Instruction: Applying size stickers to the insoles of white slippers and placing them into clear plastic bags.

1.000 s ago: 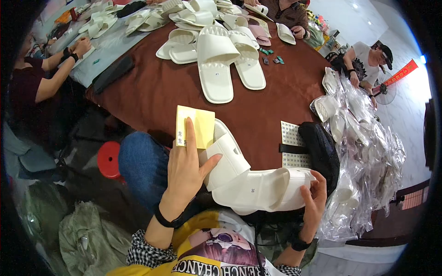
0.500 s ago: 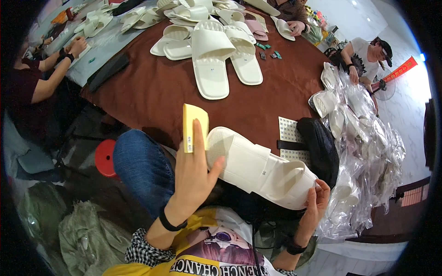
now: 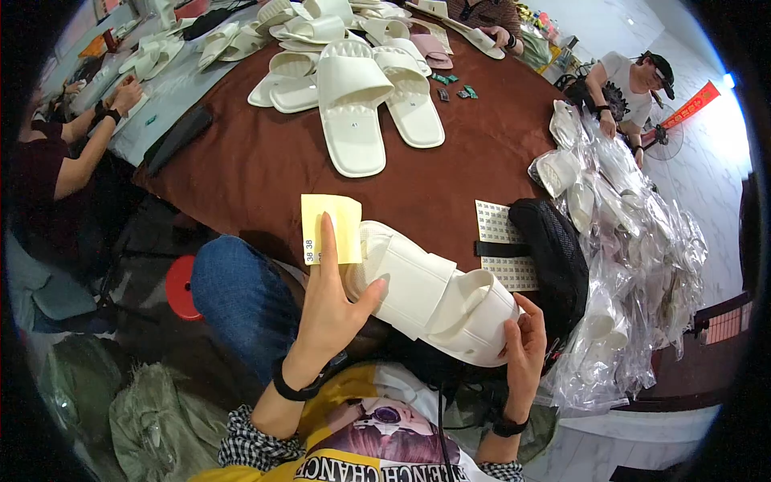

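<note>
Left hand (image 3: pixel 325 309): raised, index finger extended up along one yellow sticker sheet (image 3: pixel 331 229), thumb spread to the right and pressed on the near end of one white slide sandal (image 3: pixel 438 293). The sheet stands just above this hand, at the sandal's left end.

Right hand (image 3: pixel 524 353): fingers curled round the sandal's far end, gripping its edge from below.

Sandal: spans both hands, long axis running from the left hand down and right to the right hand; strap side up. Left hand is nearer the sheet.

Beyond the hands, on the brown table (image 3: pixel 257 169): one pair of large white sandals (image 3: pixel 373 104), soles up; further white sandals behind, too heaped to count. Right of the right hand: one black bag (image 3: pixel 554 257), one white label sheet (image 3: pixel 502 253), a heap of clear bags (image 3: pixel 634 265).
</note>
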{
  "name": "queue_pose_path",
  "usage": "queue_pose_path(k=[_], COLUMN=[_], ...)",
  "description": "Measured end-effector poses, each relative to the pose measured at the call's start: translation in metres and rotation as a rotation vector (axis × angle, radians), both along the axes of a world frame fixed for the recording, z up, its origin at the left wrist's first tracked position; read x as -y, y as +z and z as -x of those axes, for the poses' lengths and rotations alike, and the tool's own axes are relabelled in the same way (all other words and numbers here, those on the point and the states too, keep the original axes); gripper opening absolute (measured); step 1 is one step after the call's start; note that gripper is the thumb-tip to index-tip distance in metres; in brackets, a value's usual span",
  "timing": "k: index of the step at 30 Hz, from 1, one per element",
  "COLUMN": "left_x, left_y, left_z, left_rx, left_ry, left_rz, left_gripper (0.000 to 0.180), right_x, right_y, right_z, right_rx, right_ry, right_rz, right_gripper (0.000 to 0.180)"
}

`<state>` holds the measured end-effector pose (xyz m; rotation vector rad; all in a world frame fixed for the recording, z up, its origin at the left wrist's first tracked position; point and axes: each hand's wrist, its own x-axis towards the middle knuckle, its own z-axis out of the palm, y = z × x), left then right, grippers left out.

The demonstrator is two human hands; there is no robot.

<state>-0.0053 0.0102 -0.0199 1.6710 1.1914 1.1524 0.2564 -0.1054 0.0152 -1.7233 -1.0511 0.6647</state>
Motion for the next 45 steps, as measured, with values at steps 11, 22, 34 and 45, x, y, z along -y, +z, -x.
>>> queue_pose_path(k=[11,22,34,45], left_x=[-0.005,-0.005,0.011,0.007], left_y=[-0.011,0.009,0.012,0.003], left_z=[-0.001,0.017,-0.004,0.001], left_rx=[0.281,0.636,0.451,0.503], left_ry=[0.014,0.260,0.131,0.149], left_rz=[0.039,-0.093,-0.025,0.065], left_gripper=[0.099,0.082,0.086,0.080], right_x=[-0.006,-0.062,-0.301,-0.217], right_y=[0.001,0.013,0.051,0.095], right_z=[0.015,0.022,0.075,-0.019], right_rx=[-0.150,-0.905,-0.004,0.099], right_ry=[0.056,-0.070,0.840,0.788], right_rz=[-0.013,-0.162,-0.499,-0.056], right_gripper=[0.037,0.042,0.034,0.042])
